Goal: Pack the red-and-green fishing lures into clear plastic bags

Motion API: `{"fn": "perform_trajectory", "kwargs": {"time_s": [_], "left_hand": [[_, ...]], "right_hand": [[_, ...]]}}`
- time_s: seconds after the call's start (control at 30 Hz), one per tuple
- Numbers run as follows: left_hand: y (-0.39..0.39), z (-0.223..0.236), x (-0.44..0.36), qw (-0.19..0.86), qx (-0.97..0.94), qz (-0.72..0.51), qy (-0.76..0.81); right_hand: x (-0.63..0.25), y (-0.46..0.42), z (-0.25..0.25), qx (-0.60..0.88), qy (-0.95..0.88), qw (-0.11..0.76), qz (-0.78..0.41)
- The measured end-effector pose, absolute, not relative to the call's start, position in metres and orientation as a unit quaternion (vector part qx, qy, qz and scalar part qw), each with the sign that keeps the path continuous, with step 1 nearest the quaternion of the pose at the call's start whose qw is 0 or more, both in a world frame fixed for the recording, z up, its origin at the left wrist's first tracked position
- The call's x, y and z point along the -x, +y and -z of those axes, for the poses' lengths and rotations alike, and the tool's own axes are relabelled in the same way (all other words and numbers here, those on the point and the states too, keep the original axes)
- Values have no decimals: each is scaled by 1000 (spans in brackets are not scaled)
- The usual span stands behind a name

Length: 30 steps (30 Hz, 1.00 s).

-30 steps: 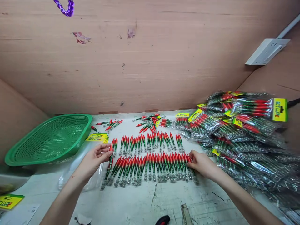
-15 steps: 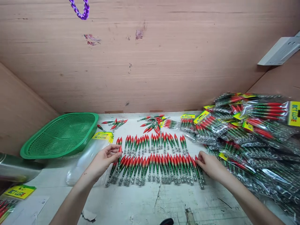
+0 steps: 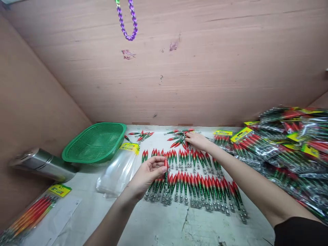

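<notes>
My left hand (image 3: 151,174) pinches one red-and-green squid jig (image 3: 166,167) upright between thumb and fingers, above the left part of the front row. That front row of squid jigs (image 3: 200,186) lies side by side, red ends away from me and clear hooked ends toward me. Behind it is a second row (image 3: 180,159), partly covered by my left hand. At the back, my right hand (image 3: 197,140) reaches with its fingertips into a loose heap of squid jigs (image 3: 178,139). Those fingertips are blurred among the jigs, so their grip is unclear.
On the left stand a green basket (image 3: 94,159), a steel flask (image 3: 48,165) and clear bags with yellow header cards (image 3: 119,172). A packet of orange jigs (image 3: 33,213) lies front left. Bagged jigs (image 3: 287,160) are heaped on the right. A few loose jigs (image 3: 143,136) lie behind.
My right hand has left the right end of the front row and reached back to the loose heap. Still holding a jig, my left hand has moved right along the rows. The view has swung left.
</notes>
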State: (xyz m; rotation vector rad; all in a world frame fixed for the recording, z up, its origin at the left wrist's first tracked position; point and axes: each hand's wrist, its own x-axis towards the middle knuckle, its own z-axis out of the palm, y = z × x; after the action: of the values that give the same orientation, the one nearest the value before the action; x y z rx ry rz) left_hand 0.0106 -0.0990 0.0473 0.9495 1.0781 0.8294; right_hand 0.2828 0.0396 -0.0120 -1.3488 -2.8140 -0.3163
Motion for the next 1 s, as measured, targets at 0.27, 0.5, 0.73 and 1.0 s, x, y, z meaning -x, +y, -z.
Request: {"fn": "perform_trajectory", "kwargs": {"time_s": [0.27, 0.5, 0.73, 1.0], "left_hand": [[-105, -51, -9, 709, -402, -380, 437], [-103, -47, -8, 712, -388, -387, 440], [-104, -49, -13, 715, -379, -373, 454], [-109, -50, -24, 724, -413, -345, 431]], "right_hand": [[-299, 47, 22, 364, -926, 12, 96], [-297, 26, 13, 397, -896, 179, 90], [-273, -54, -32, 297, -887, 333, 123], [-266, -102, -66, 236, -880, 377, 166]]}}
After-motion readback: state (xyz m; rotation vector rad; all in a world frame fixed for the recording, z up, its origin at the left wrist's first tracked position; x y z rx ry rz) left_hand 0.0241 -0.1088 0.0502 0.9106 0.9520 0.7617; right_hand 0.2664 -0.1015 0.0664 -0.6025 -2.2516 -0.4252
